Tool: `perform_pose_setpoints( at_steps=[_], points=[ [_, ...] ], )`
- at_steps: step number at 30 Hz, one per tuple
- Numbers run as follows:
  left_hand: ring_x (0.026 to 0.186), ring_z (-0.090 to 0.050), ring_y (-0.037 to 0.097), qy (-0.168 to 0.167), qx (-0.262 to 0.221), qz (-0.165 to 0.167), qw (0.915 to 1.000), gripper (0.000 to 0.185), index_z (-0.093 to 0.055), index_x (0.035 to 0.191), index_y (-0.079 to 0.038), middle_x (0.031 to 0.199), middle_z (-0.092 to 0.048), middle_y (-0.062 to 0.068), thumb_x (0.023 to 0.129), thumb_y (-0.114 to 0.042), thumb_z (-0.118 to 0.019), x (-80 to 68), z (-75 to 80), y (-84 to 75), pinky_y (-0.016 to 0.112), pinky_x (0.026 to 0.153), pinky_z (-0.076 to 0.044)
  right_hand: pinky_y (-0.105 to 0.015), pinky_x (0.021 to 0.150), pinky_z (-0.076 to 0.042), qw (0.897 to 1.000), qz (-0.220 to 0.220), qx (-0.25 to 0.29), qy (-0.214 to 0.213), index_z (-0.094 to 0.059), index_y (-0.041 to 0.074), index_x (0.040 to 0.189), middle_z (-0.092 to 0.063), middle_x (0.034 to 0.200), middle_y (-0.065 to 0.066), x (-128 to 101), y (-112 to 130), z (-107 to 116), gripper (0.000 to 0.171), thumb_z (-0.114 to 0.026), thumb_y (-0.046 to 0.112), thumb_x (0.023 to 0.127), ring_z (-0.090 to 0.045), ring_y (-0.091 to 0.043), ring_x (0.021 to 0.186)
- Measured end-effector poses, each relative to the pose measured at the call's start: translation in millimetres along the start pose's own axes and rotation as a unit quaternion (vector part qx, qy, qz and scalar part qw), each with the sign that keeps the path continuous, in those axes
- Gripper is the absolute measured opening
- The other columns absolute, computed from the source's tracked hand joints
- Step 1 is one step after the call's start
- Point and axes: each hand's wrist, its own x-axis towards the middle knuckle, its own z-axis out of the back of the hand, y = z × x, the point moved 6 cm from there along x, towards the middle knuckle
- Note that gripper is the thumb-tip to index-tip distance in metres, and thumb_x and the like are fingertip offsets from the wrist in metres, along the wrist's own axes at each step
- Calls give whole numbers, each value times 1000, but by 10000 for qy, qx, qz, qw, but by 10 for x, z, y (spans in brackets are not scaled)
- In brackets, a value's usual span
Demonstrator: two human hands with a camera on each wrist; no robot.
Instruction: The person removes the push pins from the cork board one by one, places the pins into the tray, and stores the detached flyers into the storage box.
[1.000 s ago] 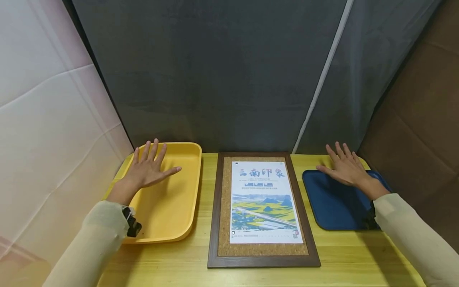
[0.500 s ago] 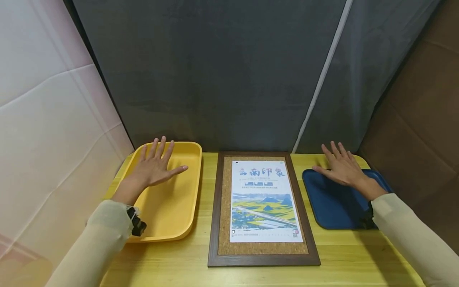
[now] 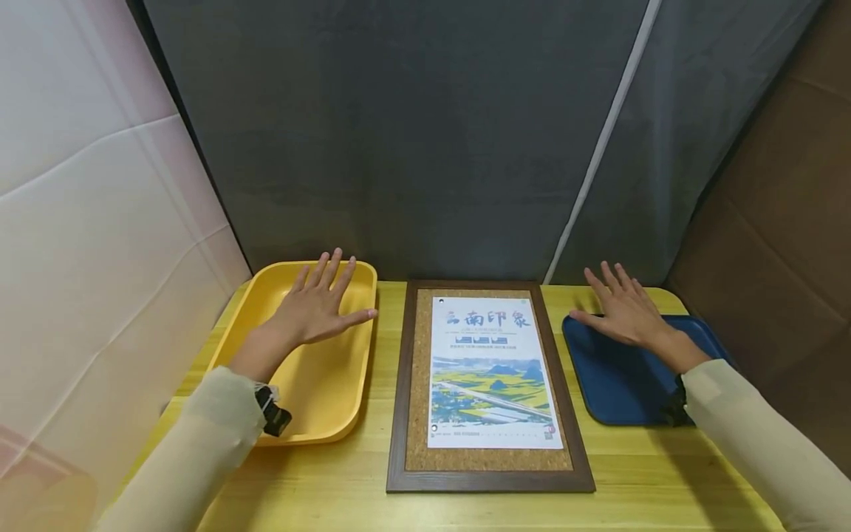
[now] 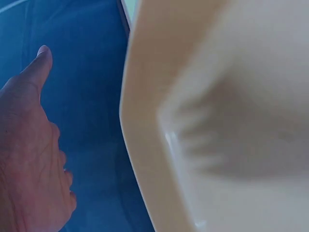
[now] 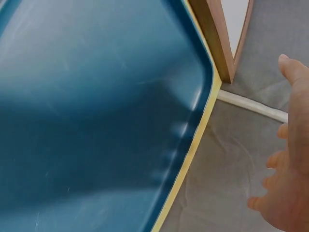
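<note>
My left hand [image 3: 318, 310] is spread flat, palm down, over the far right part of a yellow tray [image 3: 319, 391], and holds nothing. The left wrist view shows its thumb and palm [image 4: 29, 159] beside the tray's rim [image 4: 145, 145], which looks pale there. My right hand [image 3: 621, 314] is also flat with its fingers apart, over the far left corner of a blue tray [image 3: 618, 384]. In the right wrist view the hand [image 5: 289, 169] hangs past the blue tray [image 5: 96, 96]. I cannot tell whether either palm touches its tray.
A wood-framed cork board [image 3: 399, 414] lies between the trays on the yellow wooden table [image 3: 638, 473], with a landscape poster [image 3: 488, 369] pinned to it. A grey curtain stands behind, a pale sheet to the left and brown board to the right.
My left hand has slid right and a little farther away over the yellow tray. The right hand has drifted slightly left. Both stay flat and hold nothing.
</note>
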Motion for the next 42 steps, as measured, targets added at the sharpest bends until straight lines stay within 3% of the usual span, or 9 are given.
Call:
perform_pose_setpoints(
  at_steps=[13, 23, 32, 42],
  points=[
    [163, 0, 42, -287, 71, -500, 9983, 106, -8, 171, -8, 177, 1, 20, 99, -71, -53, 27, 44, -517, 62, 129, -3, -75, 122, -11, 9994, 311, 66, -98, -20, 5, 169, -9, 172, -33, 33, 205, -66, 97, -59, 62, 102, -6, -55, 159],
    [164, 1, 36, -243, 65, -763, 9968, 107, -7, 171, -13, 177, 6, 14, 98, -74, -52, 51, 18, -884, 58, 130, -3, -72, 124, -13, 9984, 525, -3, -195, -22, 4, 169, -14, 172, -33, 62, 370, -145, 96, -61, 61, 101, -11, -54, 159],
    [164, -4, 37, -262, 38, -994, 9947, 107, -8, 171, -11, 177, 3, 15, 98, -73, -54, 57, -111, -1151, 59, 130, -9, -72, 123, -15, 9967, 743, 181, -270, -26, 2, 167, -18, 171, -34, 65, 535, -250, 94, -63, 58, 101, -15, -55, 158],
    [164, -1, 35, 239, 83, -976, 9949, 106, -11, 172, -12, 178, 5, 14, 97, -77, -50, 76, -409, -1366, 58, 130, -9, -71, 123, -17, 9955, 834, 316, -320, -28, 0, 166, -23, 169, -33, 84, 668, -378, 94, -64, 57, 101, -19, -55, 156]
  ],
)
